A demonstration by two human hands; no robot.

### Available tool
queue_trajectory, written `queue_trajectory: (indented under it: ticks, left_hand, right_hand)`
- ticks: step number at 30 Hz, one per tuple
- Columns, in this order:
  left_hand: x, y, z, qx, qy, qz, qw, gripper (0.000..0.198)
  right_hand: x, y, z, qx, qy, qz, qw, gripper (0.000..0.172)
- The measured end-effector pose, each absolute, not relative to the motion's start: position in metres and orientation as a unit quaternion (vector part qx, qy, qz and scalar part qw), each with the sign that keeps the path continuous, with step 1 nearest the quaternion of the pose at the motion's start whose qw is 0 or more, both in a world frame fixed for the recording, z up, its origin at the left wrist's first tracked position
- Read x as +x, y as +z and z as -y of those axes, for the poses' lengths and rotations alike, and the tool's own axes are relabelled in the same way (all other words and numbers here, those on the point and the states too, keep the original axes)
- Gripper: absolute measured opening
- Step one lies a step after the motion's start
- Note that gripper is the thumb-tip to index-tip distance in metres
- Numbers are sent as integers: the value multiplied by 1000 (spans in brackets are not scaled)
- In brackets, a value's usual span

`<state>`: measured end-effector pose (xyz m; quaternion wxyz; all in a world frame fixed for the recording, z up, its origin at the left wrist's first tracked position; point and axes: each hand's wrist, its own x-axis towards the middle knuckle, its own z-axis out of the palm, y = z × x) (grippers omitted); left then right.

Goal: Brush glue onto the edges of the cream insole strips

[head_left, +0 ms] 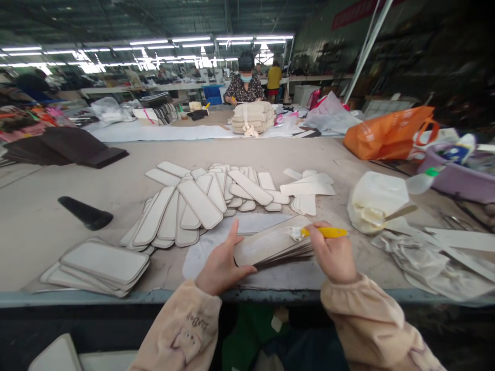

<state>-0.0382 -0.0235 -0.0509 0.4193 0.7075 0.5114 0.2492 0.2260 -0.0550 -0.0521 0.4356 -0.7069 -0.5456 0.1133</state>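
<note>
My right hand is closed around a brush with a yellow handle. Thick white paste covers its tip, which touches the top of a stack of long panels with rounded ends. A whitish smear runs along the top panel. At the stack's left end, my left hand rests with thumb and fingers spread in a V around the panel end. Under the stack lies a pale sheet. Beyond it, many white, dark-edged panels are heaped and overlapping.
A cut-open white jug with paste and a flat stick stands right, beside crumpled plastic. Left are more panels and a black tapered object. An orange bag and purple basin sit farther back. A co-worker sits opposite.
</note>
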Motion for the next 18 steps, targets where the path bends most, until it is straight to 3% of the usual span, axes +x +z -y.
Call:
queue_trajectory:
  ticks: [9,14,18]
  left_hand:
    - [-41,-54,24,721,240,-492,425,133]
    - [-41,-56,25,730,226,-499,409,132]
    - [-40,-53,24,750,197,-503,382,129]
  right_hand:
    - [140,-55,66,-578,380,543,476,30]
    - [138,-53,61,-589,394,548,443,29]
    - [192,-43,52,-675,322,514,420,30]
